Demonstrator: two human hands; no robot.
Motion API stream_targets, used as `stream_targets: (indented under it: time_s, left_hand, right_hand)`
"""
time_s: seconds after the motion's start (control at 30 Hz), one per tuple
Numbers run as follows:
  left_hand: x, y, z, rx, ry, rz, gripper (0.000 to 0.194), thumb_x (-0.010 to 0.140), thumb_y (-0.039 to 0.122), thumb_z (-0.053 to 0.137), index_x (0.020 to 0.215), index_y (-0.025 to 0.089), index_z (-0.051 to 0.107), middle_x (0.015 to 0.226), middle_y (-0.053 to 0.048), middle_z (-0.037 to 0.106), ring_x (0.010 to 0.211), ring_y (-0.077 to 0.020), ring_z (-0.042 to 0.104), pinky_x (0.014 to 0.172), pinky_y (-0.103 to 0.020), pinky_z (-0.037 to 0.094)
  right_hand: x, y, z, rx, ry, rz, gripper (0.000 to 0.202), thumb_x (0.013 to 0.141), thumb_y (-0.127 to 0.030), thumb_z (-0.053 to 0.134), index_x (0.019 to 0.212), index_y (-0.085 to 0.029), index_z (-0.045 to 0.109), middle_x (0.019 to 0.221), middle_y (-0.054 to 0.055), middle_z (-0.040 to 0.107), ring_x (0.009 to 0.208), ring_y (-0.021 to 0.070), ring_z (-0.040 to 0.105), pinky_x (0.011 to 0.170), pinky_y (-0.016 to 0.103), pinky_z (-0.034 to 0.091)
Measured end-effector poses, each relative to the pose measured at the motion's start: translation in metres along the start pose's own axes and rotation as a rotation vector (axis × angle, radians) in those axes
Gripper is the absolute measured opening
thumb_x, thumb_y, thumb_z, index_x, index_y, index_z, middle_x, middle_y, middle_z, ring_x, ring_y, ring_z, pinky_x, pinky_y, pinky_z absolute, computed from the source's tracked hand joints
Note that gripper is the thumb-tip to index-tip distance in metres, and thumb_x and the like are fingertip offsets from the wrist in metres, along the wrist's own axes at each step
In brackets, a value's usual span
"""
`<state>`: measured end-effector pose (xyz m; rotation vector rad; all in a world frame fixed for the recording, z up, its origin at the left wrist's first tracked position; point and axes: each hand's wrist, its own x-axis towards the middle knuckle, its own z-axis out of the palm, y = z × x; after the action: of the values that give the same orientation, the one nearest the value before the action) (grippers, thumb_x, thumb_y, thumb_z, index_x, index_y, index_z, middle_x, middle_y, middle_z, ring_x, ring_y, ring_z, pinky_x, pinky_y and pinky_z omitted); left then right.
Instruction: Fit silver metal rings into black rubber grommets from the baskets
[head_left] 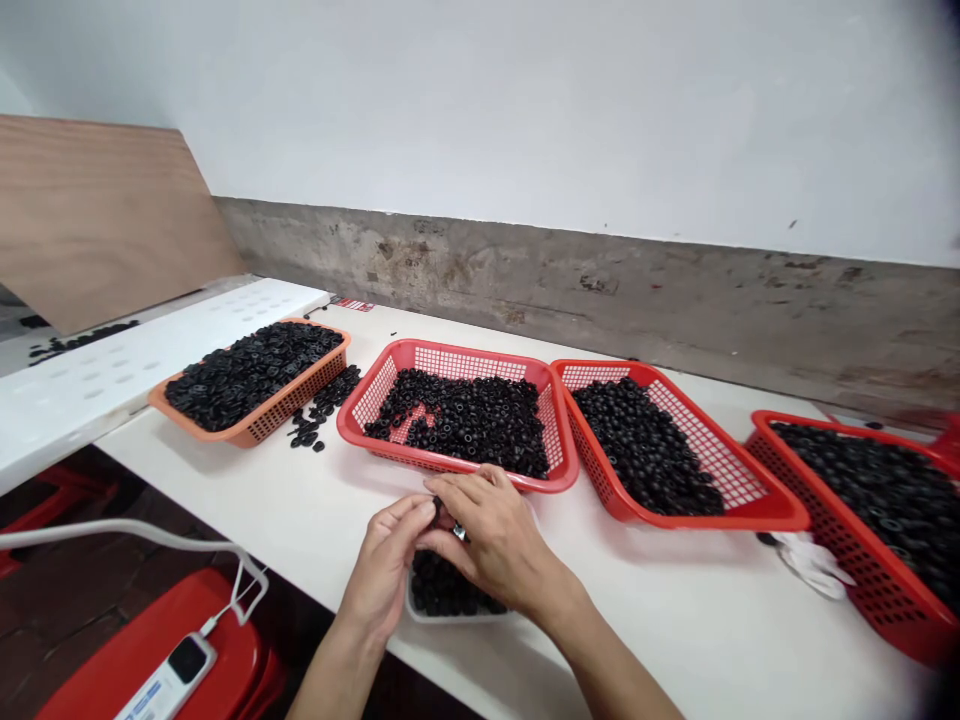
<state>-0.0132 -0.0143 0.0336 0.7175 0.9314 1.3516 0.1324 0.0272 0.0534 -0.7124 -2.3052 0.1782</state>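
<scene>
Left hand (388, 555) pinches a small black piece (436, 511) above the near tub (459, 619); right hand (491, 525) meets it, own grip impossible to tell. Middle red basket (435, 460) stands just beyond; presumably for easy reach.

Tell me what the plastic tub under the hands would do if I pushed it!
The plastic tub may feel heavy, being crowded with black pieces. It looks wide, so it'd probably slide before tipping. It's near the edge of the table, so it could fall.

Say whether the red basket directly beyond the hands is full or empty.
Neither: the red basket is part-full; black rings leave bare floor showing at left.
</scene>
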Motion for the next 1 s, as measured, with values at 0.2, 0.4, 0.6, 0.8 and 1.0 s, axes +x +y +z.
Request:
stream_targets:
  time_s: [0.2,0.4,0.6,0.8,1.0]
  left_hand:
    - [0.000,-0.003,0.002,-0.063,-0.011,-0.019,0.016,0.079,0.030,0.076,0.076,0.014,0.074,0.076,-0.002,0.064,0.073,-0.0134,0.053,0.070,-0.022,0.045]
    - [-0.001,-0.005,0.001,-0.078,-0.052,-0.033,0.018,0.083,0.029,0.073,0.074,0.014,0.070,0.074,-0.001,0.060,0.072,-0.0121,0.051,0.070,-0.021,0.045]
    - [-0.002,-0.007,-0.001,-0.075,-0.123,-0.087,0.017,0.087,0.029,0.069,0.079,0.014,0.071,0.074,-0.002,0.061,0.072,-0.0128,0.053,0.072,-0.023,0.046]
    - [-0.001,-0.008,-0.005,-0.079,-0.111,-0.100,0.016,0.085,0.028,0.072,0.076,0.015,0.071,0.074,-0.001,0.062,0.071,-0.0121,0.053,0.072,-0.022,0.046]
    - [-0.002,-0.004,-0.005,-0.062,-0.101,-0.125,0.017,0.082,0.029,0.075,0.075,0.014,0.072,0.072,-0.002,0.063,0.070,-0.0134,0.055,0.074,-0.024,0.048]
  right_hand:
    - [0.003,0.000,0.003,-0.162,-0.035,-0.049,0.009,0.097,-0.027,0.053,0.094,-0.019,0.054,0.092,0.007,0.070,0.084,0.0213,0.065,0.085,0.040,0.039]
    - [0.002,0.005,-0.001,-0.214,-0.004,-0.098,0.010,0.094,-0.027,0.049,0.089,-0.019,0.053,0.081,0.004,0.067,0.076,0.0194,0.061,0.088,0.041,0.037]
    - [0.001,0.009,0.002,-0.258,0.030,-0.103,0.001,0.085,-0.019,0.052,0.084,-0.019,0.052,0.076,0.002,0.064,0.071,0.0183,0.057,0.089,0.041,0.038]
    - [-0.001,0.011,0.007,-0.304,-0.018,-0.142,0.008,0.087,-0.020,0.048,0.080,-0.019,0.051,0.072,0.002,0.060,0.069,0.0181,0.055,0.084,0.037,0.041]
    - [0.000,0.017,0.008,-0.272,-0.084,-0.216,0.016,0.093,-0.028,0.049,0.084,-0.016,0.054,0.077,0.005,0.064,0.073,0.0182,0.057,0.077,0.034,0.041]
